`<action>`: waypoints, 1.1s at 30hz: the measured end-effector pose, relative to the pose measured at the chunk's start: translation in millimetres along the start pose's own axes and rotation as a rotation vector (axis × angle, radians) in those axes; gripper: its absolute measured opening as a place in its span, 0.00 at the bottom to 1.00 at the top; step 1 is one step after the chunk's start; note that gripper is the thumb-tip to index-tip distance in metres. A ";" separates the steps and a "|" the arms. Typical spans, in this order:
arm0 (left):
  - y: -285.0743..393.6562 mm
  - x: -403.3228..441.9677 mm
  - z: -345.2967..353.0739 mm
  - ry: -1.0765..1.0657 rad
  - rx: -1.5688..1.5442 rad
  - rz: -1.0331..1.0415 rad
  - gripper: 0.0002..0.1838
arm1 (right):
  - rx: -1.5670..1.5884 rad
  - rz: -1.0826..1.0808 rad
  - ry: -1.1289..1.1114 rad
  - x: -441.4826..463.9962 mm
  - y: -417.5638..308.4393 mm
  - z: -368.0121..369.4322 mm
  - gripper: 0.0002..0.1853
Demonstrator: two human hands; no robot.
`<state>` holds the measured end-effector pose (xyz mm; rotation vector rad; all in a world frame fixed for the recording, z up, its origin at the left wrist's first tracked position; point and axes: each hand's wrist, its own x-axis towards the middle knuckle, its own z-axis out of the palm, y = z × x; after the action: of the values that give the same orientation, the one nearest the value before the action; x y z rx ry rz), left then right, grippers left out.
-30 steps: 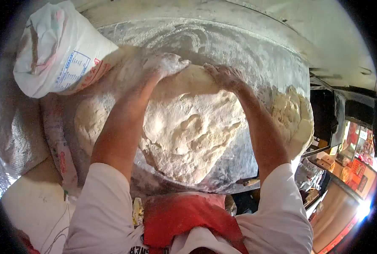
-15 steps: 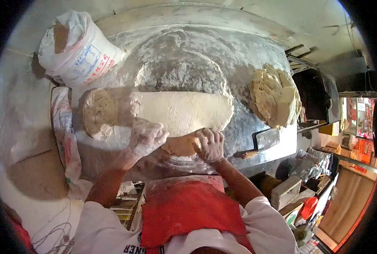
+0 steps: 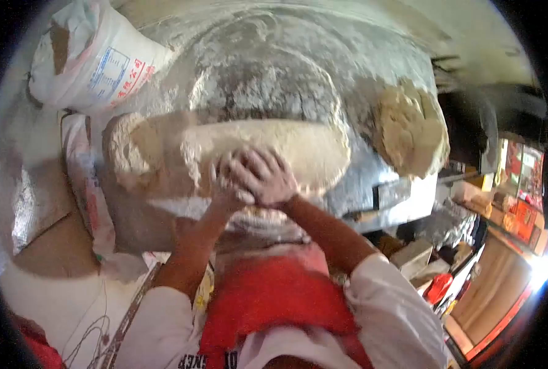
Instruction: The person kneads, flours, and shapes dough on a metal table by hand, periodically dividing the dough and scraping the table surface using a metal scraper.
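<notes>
A thick, floured roll of dough (image 3: pixel 311 150) lies crosswise on the metal worktop (image 3: pixel 372 144). On its near edge, left of the middle, my two hands are stacked and press against it. My right hand (image 3: pixel 266 178) is on top, its fingers spread over the other hand. Beneath it, my left hand (image 3: pixel 226 184) touches the dough; most of its fingers are covered. Another piece of dough (image 3: pixel 129 150) sits at the left end of the roll, and a rough lump of dough (image 3: pixel 411 132) rests to the right.
An open white sack (image 3: pixel 111 67) leans at the back left, with a flattened bag (image 3: pixel 89 184) below it. A scraper (image 3: pixel 392 194) with a wide blade lies at the front right of the worktop. Boxes (image 3: pixel 412 258) and other goods fill shelves beyond that side.
A second ago the dough was a wide slab with my hands at its far edge; it became a roll. Since half a second ago, my hands have come together, right over left, on the roll's near side.
</notes>
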<state>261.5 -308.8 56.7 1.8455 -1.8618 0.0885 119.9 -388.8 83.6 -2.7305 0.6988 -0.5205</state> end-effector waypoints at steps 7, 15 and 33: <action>-33.1 28.3 18.0 -0.119 0.091 0.040 0.42 | 0.006 0.009 0.066 31.5 26.0 18.0 0.32; -60.9 37.4 -26.8 -0.145 0.102 -0.025 0.47 | -0.231 0.339 -0.128 -17.0 67.5 -41.1 0.40; -31.1 33.3 61.3 -0.186 -0.250 0.089 0.49 | -0.008 0.182 0.153 27.8 47.8 34.4 0.35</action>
<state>274.1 -365.7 7.4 1.6470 -1.9788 -0.2820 137.2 -437.3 43.8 -2.6198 0.9784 -0.6889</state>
